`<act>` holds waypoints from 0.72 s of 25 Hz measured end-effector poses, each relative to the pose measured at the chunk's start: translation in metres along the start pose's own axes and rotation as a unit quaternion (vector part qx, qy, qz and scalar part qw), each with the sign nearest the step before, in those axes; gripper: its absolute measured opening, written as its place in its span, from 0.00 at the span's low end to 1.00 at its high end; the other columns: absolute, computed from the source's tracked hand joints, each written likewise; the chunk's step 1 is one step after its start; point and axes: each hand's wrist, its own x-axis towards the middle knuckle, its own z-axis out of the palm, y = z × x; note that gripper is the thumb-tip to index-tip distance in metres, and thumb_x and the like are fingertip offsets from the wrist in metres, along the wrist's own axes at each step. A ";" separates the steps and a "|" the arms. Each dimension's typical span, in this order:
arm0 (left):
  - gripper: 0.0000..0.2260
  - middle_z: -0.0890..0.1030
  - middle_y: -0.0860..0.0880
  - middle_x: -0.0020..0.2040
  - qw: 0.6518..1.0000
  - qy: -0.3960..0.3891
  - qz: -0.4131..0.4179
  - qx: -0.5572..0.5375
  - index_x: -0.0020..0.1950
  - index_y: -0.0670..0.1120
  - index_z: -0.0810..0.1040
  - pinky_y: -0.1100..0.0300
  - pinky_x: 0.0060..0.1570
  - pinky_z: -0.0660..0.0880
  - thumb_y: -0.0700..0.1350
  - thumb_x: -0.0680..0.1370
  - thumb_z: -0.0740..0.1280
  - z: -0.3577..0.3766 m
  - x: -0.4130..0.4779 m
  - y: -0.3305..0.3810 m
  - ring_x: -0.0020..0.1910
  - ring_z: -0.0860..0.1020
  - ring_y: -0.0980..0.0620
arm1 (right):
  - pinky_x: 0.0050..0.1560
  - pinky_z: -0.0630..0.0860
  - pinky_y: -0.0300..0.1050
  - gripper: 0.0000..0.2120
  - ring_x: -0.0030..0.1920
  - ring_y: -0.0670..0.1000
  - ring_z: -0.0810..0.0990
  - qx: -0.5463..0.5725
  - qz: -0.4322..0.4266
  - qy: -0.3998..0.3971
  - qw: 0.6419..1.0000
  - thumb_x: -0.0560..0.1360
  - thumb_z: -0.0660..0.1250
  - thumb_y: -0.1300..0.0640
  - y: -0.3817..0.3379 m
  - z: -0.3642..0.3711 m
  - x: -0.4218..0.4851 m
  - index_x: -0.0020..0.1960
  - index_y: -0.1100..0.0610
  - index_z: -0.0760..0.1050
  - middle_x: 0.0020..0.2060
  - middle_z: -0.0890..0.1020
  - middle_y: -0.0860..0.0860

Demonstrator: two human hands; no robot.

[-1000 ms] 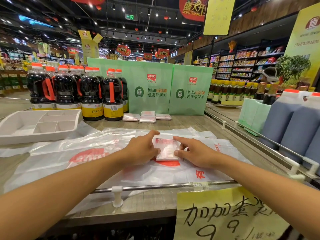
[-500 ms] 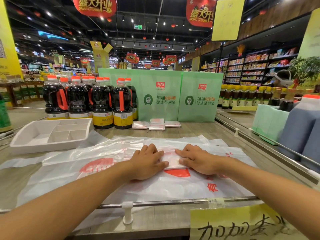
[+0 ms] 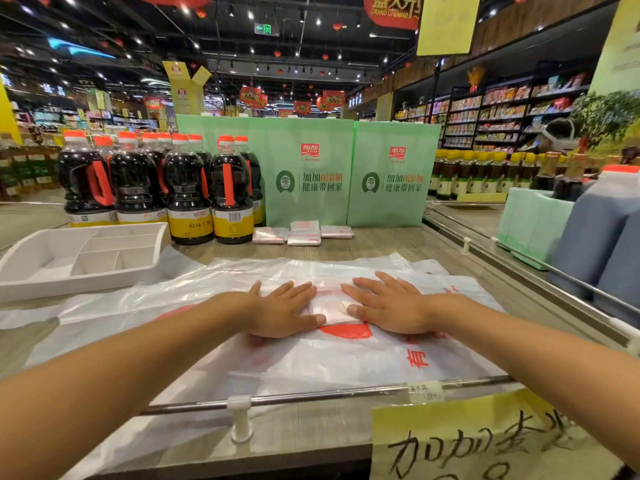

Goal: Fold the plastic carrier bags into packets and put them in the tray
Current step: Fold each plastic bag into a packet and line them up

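Packet being folded: small square packet of translucent white plastic with red print (image 3: 330,308), flat on the spread bags, pressed under the left hand (image 3: 284,308) and right hand (image 3: 388,306).
Spread bags: translucent white plastic carrier bags with red print (image 3: 346,362), flat and overlapping on the wooden tabletop (image 3: 381,244).
Finished packets: several small folded white-and-red packets (image 3: 304,233), clustered at the far side.
Tray: white plastic divided tray (image 3: 41,282), at the left, beside the bags.

Both flat hands (image 3: 287,311) (image 3: 388,306) on folded packet (image 3: 330,308); tray (image 3: 79,258) left
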 end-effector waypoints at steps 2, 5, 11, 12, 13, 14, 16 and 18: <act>0.36 0.37 0.59 0.82 1.000 -0.010 0.001 0.019 0.82 0.57 0.36 0.35 0.76 0.36 0.71 0.80 0.45 -0.004 0.001 -0.001 0.82 0.39 0.53 | 0.79 0.37 0.60 0.31 0.82 0.55 0.36 -0.002 0.008 -0.009 1.000 0.80 0.41 0.28 0.001 0.000 0.001 0.80 0.33 0.39 0.82 0.41 0.41; 0.36 0.37 0.59 0.82 1.000 -0.012 0.000 0.008 0.82 0.60 0.37 0.33 0.76 0.37 0.73 0.79 0.46 -0.006 0.000 -0.004 0.82 0.39 0.52 | 0.79 0.37 0.63 0.33 0.81 0.57 0.35 -0.004 0.023 -0.024 0.999 0.77 0.40 0.26 0.002 -0.003 -0.001 0.80 0.32 0.37 0.82 0.40 0.42; 0.38 0.39 0.61 0.82 0.999 0.026 0.005 -0.037 0.81 0.67 0.41 0.30 0.74 0.38 0.78 0.75 0.49 0.003 -0.004 -0.013 0.82 0.38 0.48 | 0.79 0.36 0.62 0.34 0.82 0.56 0.36 0.024 0.022 -0.043 0.999 0.77 0.43 0.24 0.006 -0.006 -0.008 0.79 0.31 0.37 0.82 0.38 0.41; 0.38 0.40 0.61 0.82 0.998 0.033 0.006 -0.045 0.80 0.68 0.42 0.30 0.74 0.38 0.79 0.74 0.49 0.005 -0.004 -0.014 0.82 0.39 0.48 | 0.79 0.37 0.61 0.34 0.82 0.56 0.36 0.025 0.023 -0.044 0.998 0.77 0.43 0.24 0.007 -0.006 -0.009 0.79 0.31 0.38 0.82 0.38 0.42; 0.38 0.41 0.62 0.82 0.998 0.040 0.006 -0.051 0.80 0.69 0.43 0.30 0.74 0.38 0.79 0.73 0.49 0.006 -0.005 -0.015 0.82 0.39 0.47 | 0.79 0.37 0.61 0.35 0.82 0.55 0.37 0.025 0.024 -0.042 0.999 0.76 0.43 0.24 0.006 -0.006 -0.010 0.79 0.31 0.38 0.82 0.39 0.42; 0.38 0.42 0.62 0.82 0.997 0.049 0.007 -0.056 0.80 0.70 0.44 0.30 0.74 0.38 0.80 0.72 0.49 0.007 -0.005 -0.015 0.82 0.40 0.47 | 0.79 0.38 0.61 0.36 0.82 0.56 0.38 0.023 0.023 -0.036 0.999 0.75 0.42 0.23 0.006 -0.005 -0.010 0.79 0.31 0.39 0.82 0.40 0.42; 0.38 0.44 0.62 0.83 0.996 0.065 0.009 -0.063 0.80 0.70 0.45 0.30 0.74 0.39 0.80 0.72 0.50 0.010 -0.006 -0.016 0.83 0.41 0.46 | 0.80 0.41 0.61 0.46 0.82 0.56 0.41 0.027 0.014 -0.009 0.999 0.65 0.37 0.16 0.005 -0.001 -0.012 0.80 0.32 0.42 0.83 0.43 0.43; 0.37 0.45 0.62 0.83 0.995 0.076 0.012 -0.068 0.80 0.70 0.46 0.30 0.75 0.40 0.79 0.73 0.51 0.010 -0.007 -0.016 0.83 0.42 0.46 | 0.80 0.44 0.59 0.52 0.82 0.55 0.44 0.038 -0.001 0.028 0.999 0.60 0.35 0.14 0.007 0.004 -0.012 0.81 0.34 0.46 0.83 0.47 0.44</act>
